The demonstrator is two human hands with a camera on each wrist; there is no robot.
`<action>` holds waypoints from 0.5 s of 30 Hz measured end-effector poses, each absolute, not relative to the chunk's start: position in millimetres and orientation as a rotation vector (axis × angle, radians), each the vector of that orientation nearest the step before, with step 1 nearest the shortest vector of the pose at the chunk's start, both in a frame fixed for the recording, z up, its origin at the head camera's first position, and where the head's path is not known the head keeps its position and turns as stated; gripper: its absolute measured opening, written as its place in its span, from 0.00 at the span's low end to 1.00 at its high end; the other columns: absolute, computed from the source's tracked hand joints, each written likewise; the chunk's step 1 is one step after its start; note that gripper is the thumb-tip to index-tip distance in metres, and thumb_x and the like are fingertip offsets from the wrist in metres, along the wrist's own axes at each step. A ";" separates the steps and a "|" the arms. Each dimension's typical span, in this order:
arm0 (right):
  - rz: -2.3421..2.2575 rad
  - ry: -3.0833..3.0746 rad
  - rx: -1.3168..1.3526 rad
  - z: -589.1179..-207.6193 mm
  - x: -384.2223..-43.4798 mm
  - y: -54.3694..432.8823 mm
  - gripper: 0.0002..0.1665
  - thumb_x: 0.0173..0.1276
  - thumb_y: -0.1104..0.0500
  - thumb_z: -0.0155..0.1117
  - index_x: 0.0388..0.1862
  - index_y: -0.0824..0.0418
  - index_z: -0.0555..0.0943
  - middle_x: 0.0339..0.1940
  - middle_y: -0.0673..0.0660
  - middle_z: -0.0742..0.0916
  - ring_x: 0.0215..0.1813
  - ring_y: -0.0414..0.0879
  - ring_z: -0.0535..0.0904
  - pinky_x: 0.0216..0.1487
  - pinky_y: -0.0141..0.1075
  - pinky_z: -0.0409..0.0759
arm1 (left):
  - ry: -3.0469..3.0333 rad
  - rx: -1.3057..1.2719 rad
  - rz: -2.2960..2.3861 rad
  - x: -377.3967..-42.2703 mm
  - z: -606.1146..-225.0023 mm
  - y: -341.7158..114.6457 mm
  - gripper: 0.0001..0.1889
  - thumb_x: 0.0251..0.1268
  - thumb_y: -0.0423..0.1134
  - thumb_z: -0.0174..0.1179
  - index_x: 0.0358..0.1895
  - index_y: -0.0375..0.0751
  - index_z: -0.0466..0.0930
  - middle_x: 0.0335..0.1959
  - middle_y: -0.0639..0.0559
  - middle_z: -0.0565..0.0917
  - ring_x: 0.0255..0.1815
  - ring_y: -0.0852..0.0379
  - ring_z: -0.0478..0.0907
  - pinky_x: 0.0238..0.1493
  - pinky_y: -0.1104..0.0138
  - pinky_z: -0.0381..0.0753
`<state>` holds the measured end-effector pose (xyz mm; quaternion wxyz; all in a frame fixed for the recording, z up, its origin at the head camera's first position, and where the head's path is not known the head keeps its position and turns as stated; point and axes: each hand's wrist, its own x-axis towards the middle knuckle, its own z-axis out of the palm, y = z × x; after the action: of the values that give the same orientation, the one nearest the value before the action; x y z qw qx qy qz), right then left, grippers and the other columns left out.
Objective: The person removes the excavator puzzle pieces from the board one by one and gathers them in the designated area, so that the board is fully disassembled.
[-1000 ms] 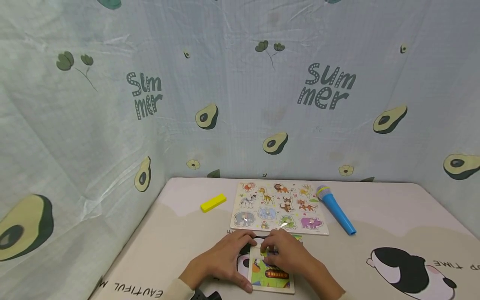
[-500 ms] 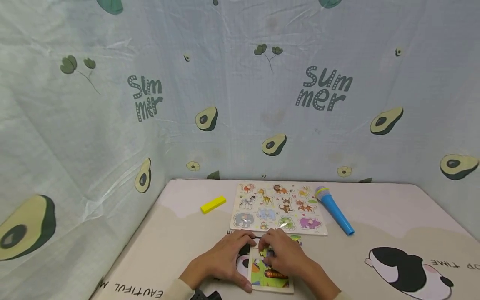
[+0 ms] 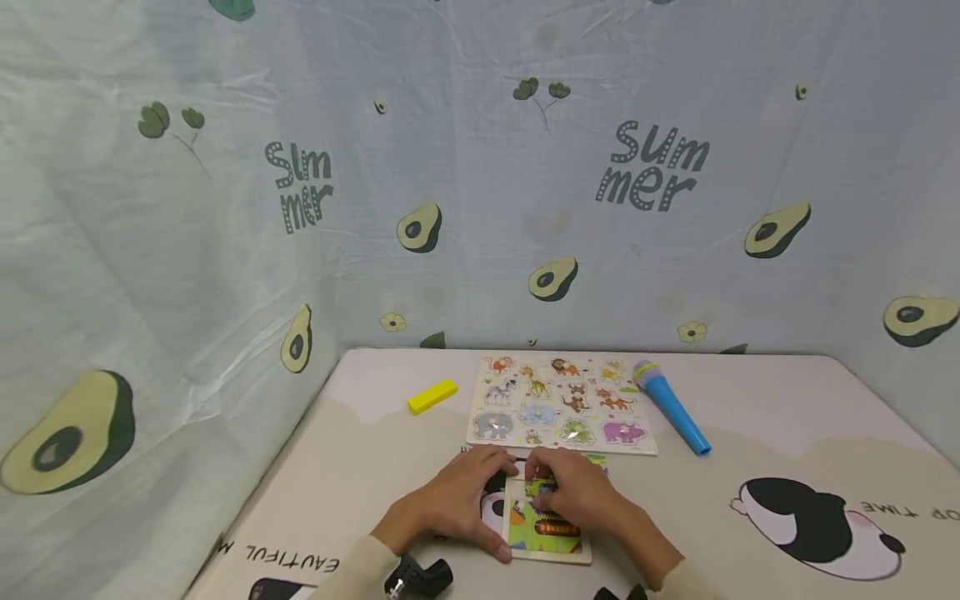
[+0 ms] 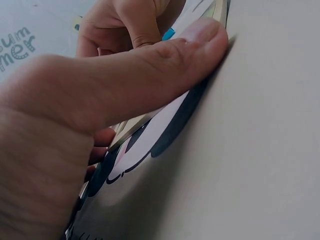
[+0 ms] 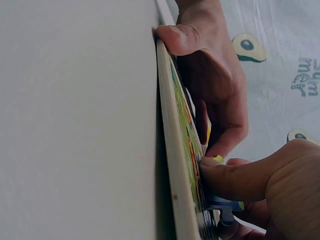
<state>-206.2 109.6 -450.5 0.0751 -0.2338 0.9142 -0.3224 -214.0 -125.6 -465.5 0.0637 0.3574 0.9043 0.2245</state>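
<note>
A small wooden jigsaw puzzle point(image 3: 550, 542) with a bright green picture lies on the table in front of me. My left hand point(image 3: 453, 502) holds it along its left side, thumb at the near corner and fingers toward the far end. In the left wrist view the thumb point(image 4: 165, 65) stretches along the edge. My right hand point(image 3: 577, 493) is over the puzzle's upper part, pinching a jigsaw piece point(image 5: 227, 204) with a blue side and a rounded tab. The piece is tilted close over the picture; the fingers hide much of it.
Behind the puzzle lies an animal peg board point(image 3: 558, 404). A yellow block point(image 3: 432, 397) is to its left, a blue toy microphone point(image 3: 675, 408) to its right. The table's cover carries printed dogs and words. A printed curtain point(image 3: 480, 208) hangs at the back and left.
The right hand lifts and shifts slightly over the puzzle's upper part, uncovering a bit more of the piece. The left hand stays at the puzzle's side. The head view tilts slightly.
</note>
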 end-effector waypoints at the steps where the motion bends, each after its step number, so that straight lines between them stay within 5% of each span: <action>1: -0.994 2.729 -0.698 -450.9 -206.8 110.8 0.15 0.61 0.61 0.76 0.38 0.47 0.78 0.34 0.44 0.81 0.38 0.43 0.74 0.43 0.42 0.74 | 2.731 1.085 0.681 -214.4 -466.0 -124.7 0.50 0.36 0.75 0.74 0.65 0.57 0.70 0.67 0.62 0.70 0.72 0.59 0.63 0.75 0.52 0.62; 15: -1.275 2.575 -0.784 -447.9 -212.2 120.1 0.07 0.67 0.65 0.69 0.39 0.55 0.81 0.31 0.46 0.83 0.36 0.44 0.78 0.40 0.35 0.76 | 2.715 1.065 0.698 -214.5 -464.2 -126.0 0.48 0.36 0.74 0.75 0.64 0.58 0.70 0.67 0.62 0.70 0.72 0.59 0.62 0.75 0.50 0.62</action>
<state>-212.2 120.1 -447.9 0.0815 -0.2622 0.8618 -0.4265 -214.5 -126.0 -464.2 0.0712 0.3542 0.9031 0.2321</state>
